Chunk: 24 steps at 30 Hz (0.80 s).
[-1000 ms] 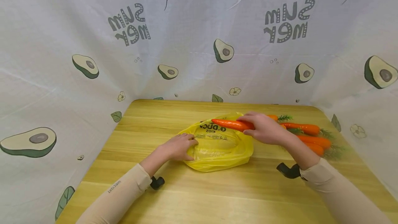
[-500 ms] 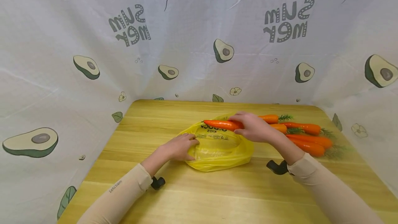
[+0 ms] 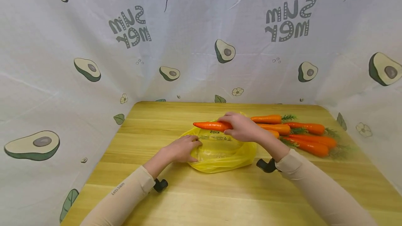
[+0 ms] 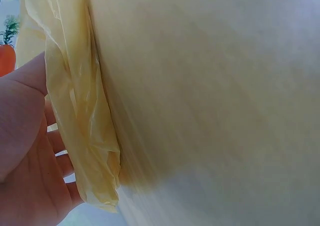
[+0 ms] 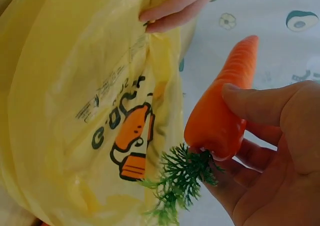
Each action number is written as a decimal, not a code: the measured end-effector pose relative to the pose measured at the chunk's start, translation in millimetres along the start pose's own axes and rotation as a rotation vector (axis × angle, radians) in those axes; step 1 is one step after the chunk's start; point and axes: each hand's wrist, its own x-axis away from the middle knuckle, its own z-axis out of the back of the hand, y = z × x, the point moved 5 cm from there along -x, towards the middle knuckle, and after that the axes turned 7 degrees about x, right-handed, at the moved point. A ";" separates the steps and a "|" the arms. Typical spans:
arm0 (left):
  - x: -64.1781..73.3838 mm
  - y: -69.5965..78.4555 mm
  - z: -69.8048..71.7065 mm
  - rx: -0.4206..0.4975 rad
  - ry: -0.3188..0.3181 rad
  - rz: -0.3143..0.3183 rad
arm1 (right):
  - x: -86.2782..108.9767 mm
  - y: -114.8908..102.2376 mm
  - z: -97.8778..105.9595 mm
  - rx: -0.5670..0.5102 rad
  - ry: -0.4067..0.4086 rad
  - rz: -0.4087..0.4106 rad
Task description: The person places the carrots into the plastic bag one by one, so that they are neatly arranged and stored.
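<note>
My right hand (image 3: pixel 240 126) grips an orange carrot (image 3: pixel 208 126) with its thumb and fingers, above the yellow plastic bag (image 3: pixel 226 163). In the right wrist view the carrot's (image 5: pixel 225 101) tip points up and away, and its frilly green top (image 5: pixel 182 178) hangs beside the bag's printed side. At the bag's left rim rests my left hand (image 3: pixel 180 149), thumb spread apart from the fingers, holding the mouth wide. The left wrist view shows the bag's edge (image 4: pixel 82 111) lying across that hand's fingers and thumb, with the fingertips hidden behind the plastic.
Several more carrots (image 3: pixel 309 128) with green tops lie in a loose pile right of the bag. They rest on a wooden table (image 3: pixel 201 198). A pale curtain (image 3: pixel 194 37) printed with avocados stands close behind the table and along both sides.
My right hand has carried the carrot leftward across the bag, uncovering more of the pile behind it. My left hand has stayed at the bag's rim.
</note>
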 end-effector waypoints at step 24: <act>1.2 2.4 1.4 0.001 -0.002 -0.004 | -14.1 20.6 -38.3 0.005 -0.019 -0.061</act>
